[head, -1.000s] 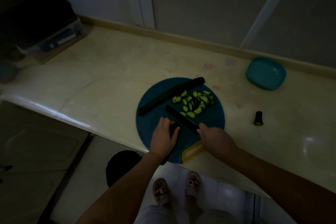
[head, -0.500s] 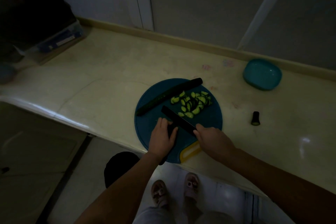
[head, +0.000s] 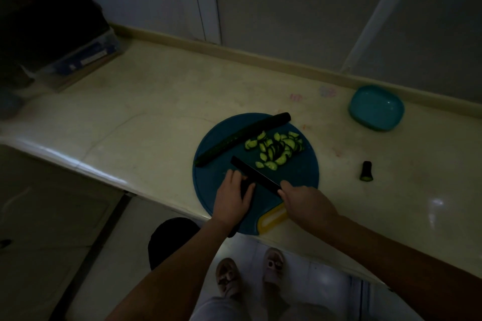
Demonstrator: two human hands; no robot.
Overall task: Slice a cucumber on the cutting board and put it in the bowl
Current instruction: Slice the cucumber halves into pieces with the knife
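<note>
A round blue cutting board [head: 300, 172] with a yellow handle lies on the counter. Along its far edge rests a long dark cucumber half [head: 242, 138]. A heap of several half-moon slices [head: 276, 150] sits beside it. My right hand [head: 303, 202] grips the handle of a dark knife [head: 254, 173], whose blade lies across the board. My left hand [head: 233, 197] holds down a dark cucumber piece [head: 245, 186], mostly hidden under its fingers, just left of the blade. The teal bowl [head: 375, 108] stands at the far right by the wall.
A cut cucumber end [head: 366, 171] stands on the counter right of the board. A dark bag and a plastic box [head: 78, 56] fill the far left corner. The counter's front edge runs just below the board, with my feet on the floor beneath.
The knife blade has crept left toward my left hand between frames. Both hands stay in place on the board. The view has shifted slightly.
</note>
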